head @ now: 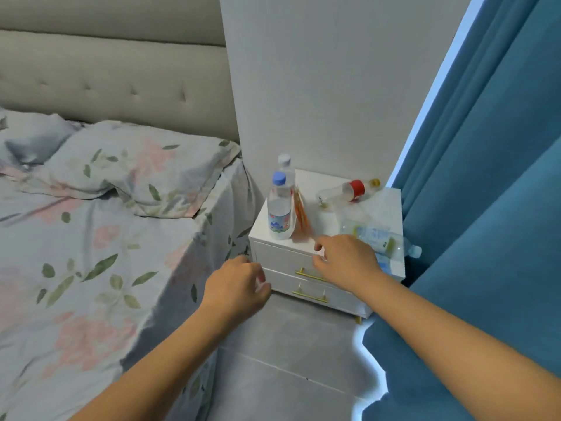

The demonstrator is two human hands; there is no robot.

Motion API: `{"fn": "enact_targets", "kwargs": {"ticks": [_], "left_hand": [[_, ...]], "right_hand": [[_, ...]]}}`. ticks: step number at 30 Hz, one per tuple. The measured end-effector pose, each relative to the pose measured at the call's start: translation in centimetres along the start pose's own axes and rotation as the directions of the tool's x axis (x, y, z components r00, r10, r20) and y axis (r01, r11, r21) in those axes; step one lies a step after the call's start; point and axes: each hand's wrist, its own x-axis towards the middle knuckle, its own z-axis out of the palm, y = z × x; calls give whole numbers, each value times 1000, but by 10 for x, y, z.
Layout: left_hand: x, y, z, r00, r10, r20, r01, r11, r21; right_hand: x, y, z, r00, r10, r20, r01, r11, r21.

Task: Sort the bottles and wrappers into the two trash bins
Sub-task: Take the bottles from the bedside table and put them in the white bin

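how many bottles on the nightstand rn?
4. Blue-capped bottle upright at the front left; white-capped bottle upright behind it; red-label bottle lying at the back; clear bottle lying at the front right, partly behind the right hand.

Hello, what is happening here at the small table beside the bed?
A person is reaching toward the white nightstand. The right hand is at its front edge, near the orange wrapper, with nothing in its grip yet. The left hand hangs loosely curled and empty. Two bottles stand upright; two more lie on their sides. No bins are visible.
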Motion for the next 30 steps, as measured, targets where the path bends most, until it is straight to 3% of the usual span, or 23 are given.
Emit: {"fn": "enact_targets", "kwargs": {"ticks": [6, 11, 18, 25, 28, 29, 30], "left_hand": [[44, 36, -88, 996, -78, 39, 81, 994, -67], [56, 33, -108, 982, -153, 115, 166, 979, -117], [125, 78, -75, 974, 28, 224, -2, 993, -117], [238, 141, -38, 956, 146, 253, -118, 985, -122], [288, 160, -11, 939, 169, 300, -154, 985, -73], [304, 165, -1, 937, 164, 307, -154, 986, -57], [319, 171, 9, 938, 162, 307, -158, 987, -37]], "right_hand": [[30, 28, -94, 996, 46, 80, -48, 999, 23], [46, 58, -116, 958, 218, 186, -243, 963, 119], [67, 119, -93, 843, 412, 344, -437, 899, -7], [99, 154, -49, 746, 536, 395, -597, 801, 41], [110, 164, -12, 645, 623, 442, -739, 656, 154], [113, 166, 2, 569, 659, 493, -816, 529, 235], [116, 166, 16, 465, 680, 567, -884, 334, 325]]}}
